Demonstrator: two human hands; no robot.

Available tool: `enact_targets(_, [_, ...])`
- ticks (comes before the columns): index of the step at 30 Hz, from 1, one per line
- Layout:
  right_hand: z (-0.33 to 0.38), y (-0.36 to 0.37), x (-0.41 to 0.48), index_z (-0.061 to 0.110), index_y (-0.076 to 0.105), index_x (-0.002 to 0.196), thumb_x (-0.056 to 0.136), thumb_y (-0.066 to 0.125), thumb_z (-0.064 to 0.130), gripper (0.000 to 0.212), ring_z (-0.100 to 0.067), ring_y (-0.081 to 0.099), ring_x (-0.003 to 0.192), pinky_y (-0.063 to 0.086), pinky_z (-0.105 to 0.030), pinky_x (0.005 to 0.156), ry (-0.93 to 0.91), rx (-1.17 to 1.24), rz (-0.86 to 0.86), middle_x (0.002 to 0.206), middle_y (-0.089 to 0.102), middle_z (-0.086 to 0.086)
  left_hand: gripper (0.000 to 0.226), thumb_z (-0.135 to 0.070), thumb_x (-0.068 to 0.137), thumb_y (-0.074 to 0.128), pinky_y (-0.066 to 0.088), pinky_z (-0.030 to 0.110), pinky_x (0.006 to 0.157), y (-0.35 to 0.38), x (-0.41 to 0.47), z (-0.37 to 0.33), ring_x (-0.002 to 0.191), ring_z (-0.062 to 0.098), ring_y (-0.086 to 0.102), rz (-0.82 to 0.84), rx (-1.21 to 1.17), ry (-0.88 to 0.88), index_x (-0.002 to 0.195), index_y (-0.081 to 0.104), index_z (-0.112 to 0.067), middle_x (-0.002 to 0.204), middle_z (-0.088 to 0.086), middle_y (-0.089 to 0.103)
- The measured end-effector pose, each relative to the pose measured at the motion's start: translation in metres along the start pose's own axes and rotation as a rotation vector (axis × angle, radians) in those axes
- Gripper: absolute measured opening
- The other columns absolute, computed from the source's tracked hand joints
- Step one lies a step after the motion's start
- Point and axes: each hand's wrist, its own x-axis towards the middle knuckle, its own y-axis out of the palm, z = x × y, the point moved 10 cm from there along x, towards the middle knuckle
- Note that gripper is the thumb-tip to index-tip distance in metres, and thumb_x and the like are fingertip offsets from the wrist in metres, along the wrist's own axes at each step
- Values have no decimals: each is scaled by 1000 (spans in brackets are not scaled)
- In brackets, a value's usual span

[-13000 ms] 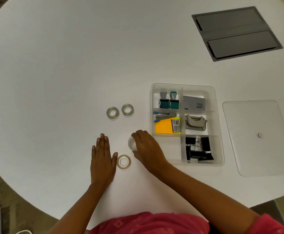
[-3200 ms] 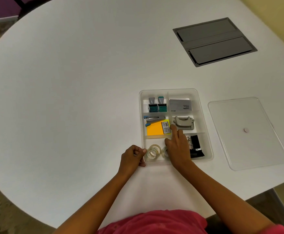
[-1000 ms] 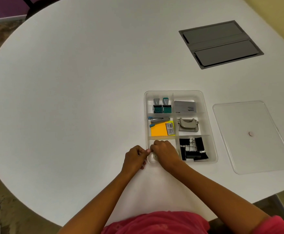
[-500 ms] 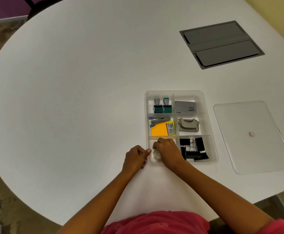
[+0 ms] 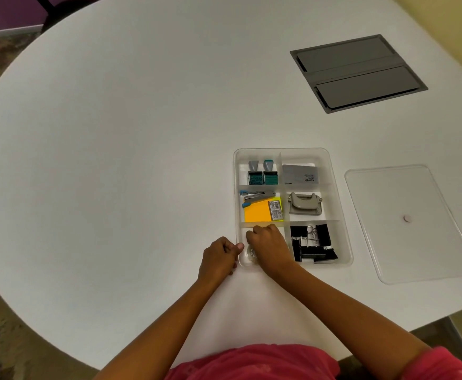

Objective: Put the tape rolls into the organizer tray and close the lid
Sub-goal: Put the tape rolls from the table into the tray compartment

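The clear organizer tray (image 5: pixel 334 187) sits on the white table. My right hand (image 5: pixel 269 246) is curled inside its near-left compartment and covers most of it. One clear tape roll (image 5: pixel 251 253) peeks out beside that hand; any other rolls are hidden under it. My left hand (image 5: pixel 219 256) is curled just outside the tray's near-left wall, its thumb tip touching the rim. The clear lid (image 5: pixel 411 223) lies flat on the table to the right of the tray, apart from it.
Other compartments hold two stamps (image 5: pixel 262 172), a grey box (image 5: pixel 300 174), a stapler with orange notes (image 5: pixel 260 212), a hole punch (image 5: pixel 304 204) and black binder clips (image 5: pixel 310 244). A grey hatch (image 5: pixel 357 74) is set into the table at the far right.
Over the last second my right hand has slid a little deeper into the near-left compartment, uncovering part of a tape roll. The left hand has stayed against the tray's rim.
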Motion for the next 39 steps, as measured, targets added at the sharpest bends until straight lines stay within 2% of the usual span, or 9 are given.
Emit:
enact_targets(3, [-6, -2, -2, 6, 60, 109, 76, 70, 4, 34, -31, 60, 97, 41, -38, 92, 15, 66, -28, 107, 65, -15, 27, -37, 87, 59, 58, 41, 74, 0, 0, 0, 64, 23, 64, 4, 1, -2, 70, 50, -18, 68, 4, 63])
enact_targets(8, [-30, -23, -14, 6, 68, 81, 47, 85, -5, 40, -29, 67, 63, 53, -37, 69, 106, 68, -159, 72, 71, -12, 26, -35, 87, 60, 57, 38, 69, 0, -1, 1, 60, 19, 62, 7, -24, -1, 70, 51, -17, 65, 4, 62])
enact_targets(9, [-37, -24, -15, 6, 68, 83, 51, 84, -4, 36, -29, 67, 65, 52, -37, 72, 136, 51, -159, 74, 71, -11, 26, -34, 87, 60, 56, 37, 67, 0, -2, 0, 60, 19, 61, 9, -30, 0, 70, 50, -17, 65, 4, 62])
enact_targets(12, [-48, -10, -15, 8, 59, 107, 82, 61, 1, 26, -28, 62, 94, 35, -40, 97, 153, -13, -57, 102, 67, -10, 26, -33, 87, 60, 56, 37, 67, 0, -2, 0, 61, 20, 62, 14, -32, -2, 70, 51, -16, 66, 5, 63])
enact_targets(15, [-47, 1, -16, 10, 55, 112, 87, 53, 4, 26, -26, 59, 103, 25, -41, 106, 124, -90, 29, 113, 61, -8, 27, -33, 87, 60, 56, 37, 66, -1, -2, 1, 61, 22, 62, 13, -32, -8, 69, 50, -16, 65, 5, 63])
enact_targets(24, [-45, 2, -20, 10, 55, 111, 87, 55, 6, 24, -25, 58, 104, 23, -41, 107, 120, -51, 33, 113, 61, -7, 26, -32, 87, 60, 55, 34, 64, -1, -3, 1, 60, 20, 60, 6, -43, -11, 69, 51, -16, 65, 5, 62])
enact_targets(29, [-34, -13, -13, 10, 64, 96, 70, 74, 2, 29, -28, 66, 89, 34, -48, 99, 119, 77, -165, 97, 69, -9, 26, -33, 88, 59, 55, 33, 64, -1, -3, 0, 59, 18, 60, 6, -29, -5, 70, 51, -16, 65, 4, 62])
enact_targets(33, [-16, -2, -6, 13, 56, 114, 82, 62, 6, 33, -25, 56, 109, 20, -43, 106, 69, 101, -43, 117, 61, -6, 26, -34, 88, 58, 55, 33, 66, 0, -2, 0, 59, 18, 60, 6, -12, -5, 69, 50, -18, 66, 3, 62])
enact_targets(39, [-5, 1, -6, 13, 53, 117, 87, 59, 12, 31, -24, 54, 113, 18, -42, 108, 50, 45, 24, 123, 58, -7, 27, -37, 86, 59, 57, 41, 72, -2, -3, 2, 62, 21, 63, -8, -15, -8, 69, 51, -19, 67, 4, 64])
